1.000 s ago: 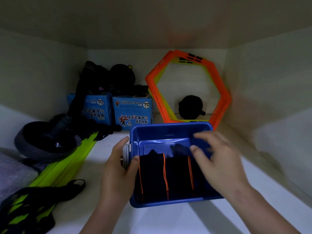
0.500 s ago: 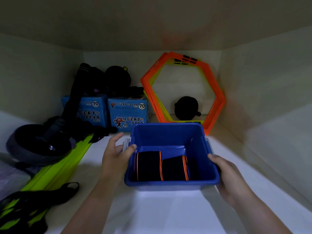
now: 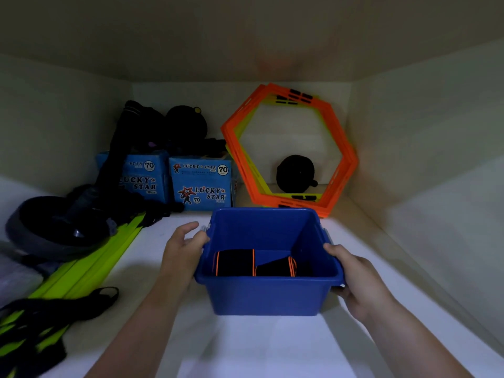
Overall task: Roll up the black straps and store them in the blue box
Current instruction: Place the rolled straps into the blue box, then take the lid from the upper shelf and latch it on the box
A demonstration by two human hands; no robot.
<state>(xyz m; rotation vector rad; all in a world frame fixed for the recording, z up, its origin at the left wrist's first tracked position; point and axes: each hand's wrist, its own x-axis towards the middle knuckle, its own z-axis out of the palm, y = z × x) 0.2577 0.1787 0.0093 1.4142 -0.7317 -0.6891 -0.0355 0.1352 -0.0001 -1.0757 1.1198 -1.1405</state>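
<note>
The blue box [image 3: 266,297] sits on the white shelf in front of me. Inside it lie two rolled black straps with orange edges: one roll [image 3: 234,263] at the left, another roll [image 3: 275,267] to its right and tilted. My left hand [image 3: 182,246] grips the box's left rim with its thumb over the edge. On the right rim near the front corner, my right hand [image 3: 360,282] holds the box with its fingers under the lip.
Orange and yellow hexagon rings [image 3: 289,148] lean on the back wall behind the box, with a black object [image 3: 296,174] inside them. Two blue Lucky Star cartons [image 3: 201,184] stand at back left. A dark wheel [image 3: 54,225], neon green bars [image 3: 90,266] and black-green straps [image 3: 41,323] fill the left side.
My right hand left the inside of the box and took hold of its right rim. The box has levelled out and moved slightly away from me, toward the back of the shelf.
</note>
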